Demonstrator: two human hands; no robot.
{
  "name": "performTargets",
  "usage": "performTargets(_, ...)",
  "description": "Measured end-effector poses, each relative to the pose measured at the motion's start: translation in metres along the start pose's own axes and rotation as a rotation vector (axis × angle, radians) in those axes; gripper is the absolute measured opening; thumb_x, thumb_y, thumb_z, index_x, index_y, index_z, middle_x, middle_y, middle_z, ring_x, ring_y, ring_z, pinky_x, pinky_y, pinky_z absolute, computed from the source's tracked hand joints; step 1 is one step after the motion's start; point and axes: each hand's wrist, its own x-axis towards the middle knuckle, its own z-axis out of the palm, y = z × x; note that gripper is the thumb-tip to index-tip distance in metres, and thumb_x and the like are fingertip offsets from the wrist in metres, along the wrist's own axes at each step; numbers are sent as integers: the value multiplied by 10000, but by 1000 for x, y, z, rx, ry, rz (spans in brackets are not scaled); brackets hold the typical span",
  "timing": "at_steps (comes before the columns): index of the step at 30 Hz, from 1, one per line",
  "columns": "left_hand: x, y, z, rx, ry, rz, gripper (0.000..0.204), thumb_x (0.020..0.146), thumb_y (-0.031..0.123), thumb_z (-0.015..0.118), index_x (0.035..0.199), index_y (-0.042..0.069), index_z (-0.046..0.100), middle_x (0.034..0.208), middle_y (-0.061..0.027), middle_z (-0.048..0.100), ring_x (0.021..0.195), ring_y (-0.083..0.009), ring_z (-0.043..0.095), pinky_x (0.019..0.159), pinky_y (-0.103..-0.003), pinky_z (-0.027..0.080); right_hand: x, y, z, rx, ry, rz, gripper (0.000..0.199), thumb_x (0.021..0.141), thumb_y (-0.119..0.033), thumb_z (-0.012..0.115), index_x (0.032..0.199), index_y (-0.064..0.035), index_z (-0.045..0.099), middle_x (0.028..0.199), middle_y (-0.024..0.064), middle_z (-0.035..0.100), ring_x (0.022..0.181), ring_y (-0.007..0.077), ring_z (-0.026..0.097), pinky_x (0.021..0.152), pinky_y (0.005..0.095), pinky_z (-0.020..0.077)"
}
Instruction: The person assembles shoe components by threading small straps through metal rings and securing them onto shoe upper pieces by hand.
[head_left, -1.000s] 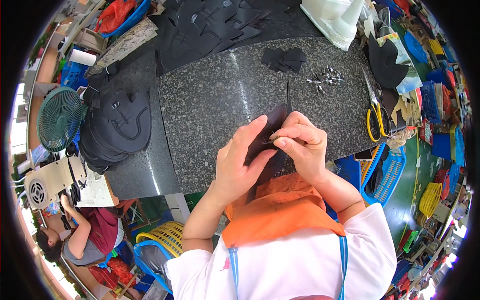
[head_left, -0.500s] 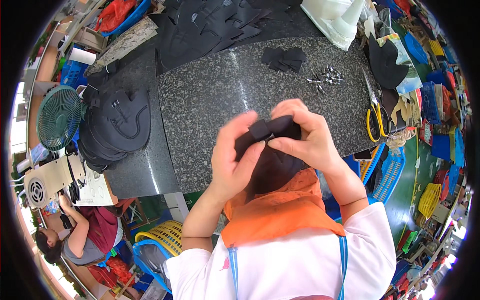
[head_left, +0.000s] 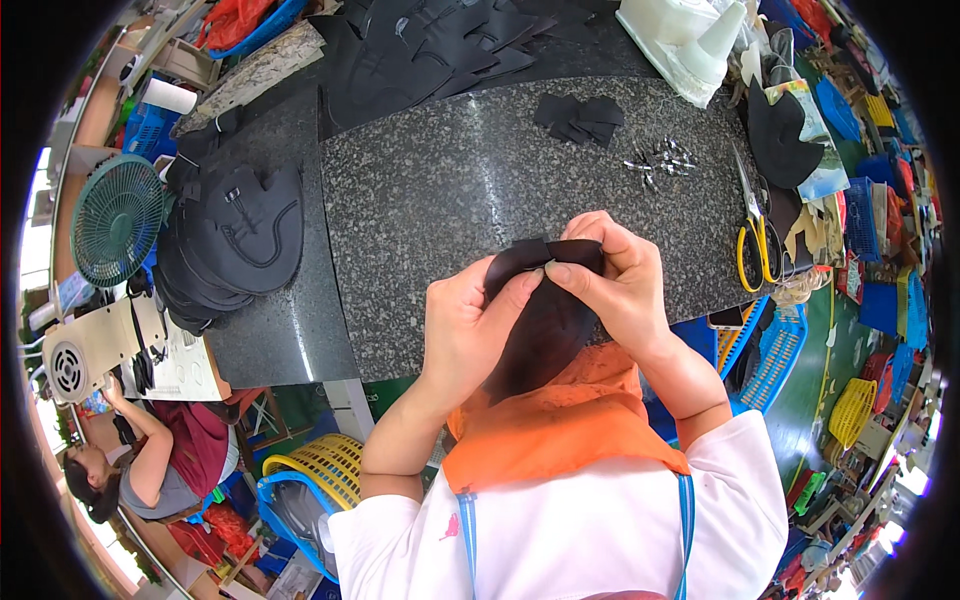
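Note:
Both my hands hold a black padded fabric piece [head_left: 545,330] over the near edge of the speckled stone table, above my orange apron [head_left: 550,420]. My left hand [head_left: 475,310] pinches its upper rim from the left, thumb on the near side. My right hand [head_left: 615,275] grips the rim from the right, and the two thumb tips nearly meet at the middle. A short black strip [head_left: 530,250] lies across the rim there. Whatever small part sits between the thumbs is too hidden to name.
Ahead lie small black fabric patches [head_left: 578,120] and several small shiny metal pieces [head_left: 665,160]. Yellow-handled scissors [head_left: 755,235] rest at the right edge. Stacked black pieces [head_left: 235,235] stand left, a heap of them [head_left: 430,60] at the back. A co-worker [head_left: 170,460] sits at lower left near a green fan [head_left: 118,220].
My hands have turned the black piece so its rim now arches upward and more of its body shows. My left fingers have moved down behind the rim.

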Motion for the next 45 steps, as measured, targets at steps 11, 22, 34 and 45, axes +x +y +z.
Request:
performTargets(11, -1, -2, -8, 47, -86, -29, 233, 938, 165, 614, 1085, -10, 660, 800, -43, 677, 729, -42, 556, 642, -234, 471, -1, -4, 4, 111, -56, 229, 179, 809, -115, 751, 804, -28, 594, 841, 6, 618, 759, 66, 551, 662, 232, 450)
performTargets(22, 9, -6, -26, -44, -152, -124, 175, 906, 136, 664, 1007, -7, 663, 851, 11, 661, 781, -45, 578, 684, -210, 472, 7, -6, 11, 497, -127, 495, 157, 864, -139, 707, 905, -19, 615, 849, 8, 653, 770, 50, 590, 690, 212, 496)
performTargets(34, 71, -37, -57, 643, -180, -35, 318, 796, 245, 753, 996, 22, 646, 897, -63, 668, 822, -198, 631, 754, -339, 482, 58, 41, -1, -516, -204, -58, 209, 732, -191, 749, 881, -49, 709, 849, 123, 681, 856, 347, 613, 815, 427, 462)
performTargets(45, 322, -48, -177, 1404, 370, 540, 575, 714, 376, 789, 1160, 78, 583, 1182, -166, 553, 1128, -349, 517, 928, -439, 445, 131, 85, -80, -1038, 98, -153, 194, 756, -156, 730, 916, -103, 634, 931, 63, 577, 938, 300, 547, 817, 423, 416)
